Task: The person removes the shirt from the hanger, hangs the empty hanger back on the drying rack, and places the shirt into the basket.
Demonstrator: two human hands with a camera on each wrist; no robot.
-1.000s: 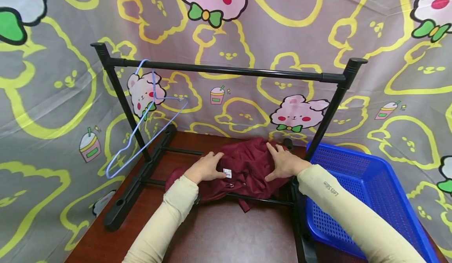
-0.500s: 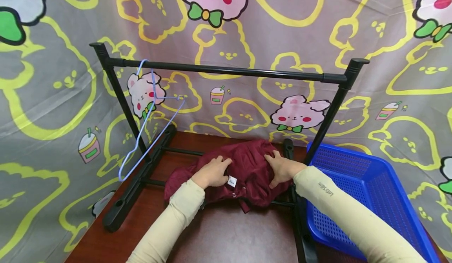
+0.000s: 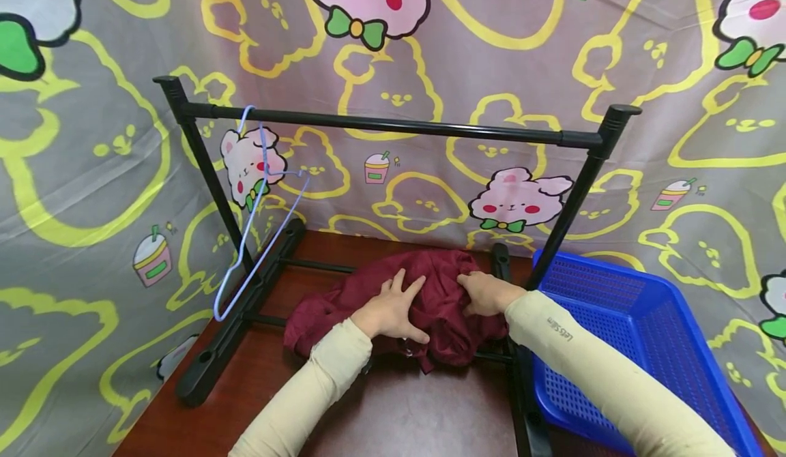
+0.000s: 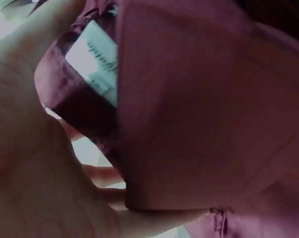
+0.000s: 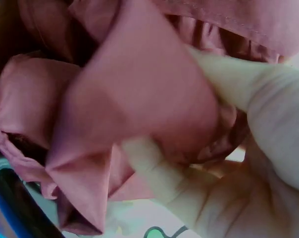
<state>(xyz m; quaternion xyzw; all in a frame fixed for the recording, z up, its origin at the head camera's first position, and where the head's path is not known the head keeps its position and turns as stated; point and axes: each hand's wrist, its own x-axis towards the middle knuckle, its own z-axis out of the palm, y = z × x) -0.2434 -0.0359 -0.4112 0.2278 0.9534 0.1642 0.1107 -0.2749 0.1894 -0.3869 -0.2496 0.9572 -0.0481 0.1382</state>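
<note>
A crumpled maroon shirt point(image 3: 362, 279) lies across the lower bars of the black rack point(image 3: 393, 124). My left hand point(image 3: 393, 312) rests over its near middle, fingers spread apart. In the left wrist view, a white label point(image 4: 94, 62) shows inside the shirt's collar point(image 4: 189, 99), between thumb and fingers. On the shirt's right part, my right hand point(image 3: 485, 293) grips the cloth with bent fingers. In the right wrist view, a fold of the shirt point(image 5: 139, 94) sits between that hand's thumb and fingers.
A light blue hanger point(image 3: 245, 235) hangs at the left end of the rack's top bar. To the right stands a blue plastic basket point(image 3: 675, 307), beside the rack's right foot. Behind everything hangs a patterned curtain point(image 3: 430, 54). The table point(image 3: 417, 409) is dark reddish brown.
My left hand has moved right and toward me, fanning its fingers over the label. The right hand's fingers have closed on the cloth. The shirt shifted slightly nearer, and the hanger has turned.
</note>
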